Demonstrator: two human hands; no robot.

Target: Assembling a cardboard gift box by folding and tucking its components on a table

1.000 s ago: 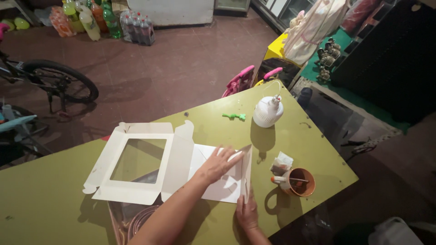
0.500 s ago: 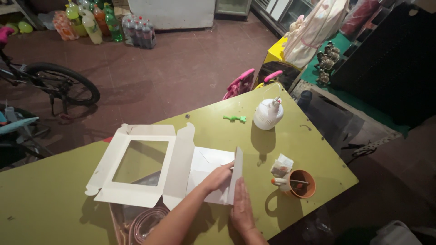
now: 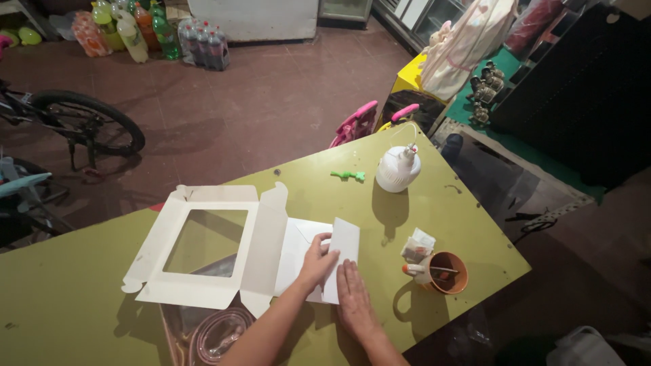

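- Head view: your left hand [image 3: 317, 261] is lying mostly open on the white cardboard box blank [image 3: 224, 251], fingers spread loosely and pressing on the folded-over side flap [image 3: 341, 261]. It isn't gripping anything, just holding it flat.
- Your right hand [image 3: 354, 305] is flat too, palm down on the green table [image 3: 61, 305], fingertips touching the lower edge of that same flap. Nothing is pinched in it.
- The box blank sits unfolded near the middle of the table, its window cutout [image 3: 203, 240] to the left of your hands.
- To the right of your hands there's a brown cup [image 3: 447, 272] with a stick in it, and a crumpled bit of paper [image 3: 418, 245] just beside it.
- Further back on the table there's a white glue bottle [image 3: 398, 168] standing upright, with a small green clip thing [image 3: 348, 175] near it.
- Some clear plastic wrap [image 3: 210, 332] lies at the near table edge, under the blank's lower edge.
- Off the table: a bicycle wheel [image 3: 88, 122] on the left, and soda bottles [image 3: 203, 44] on the floor at the back.
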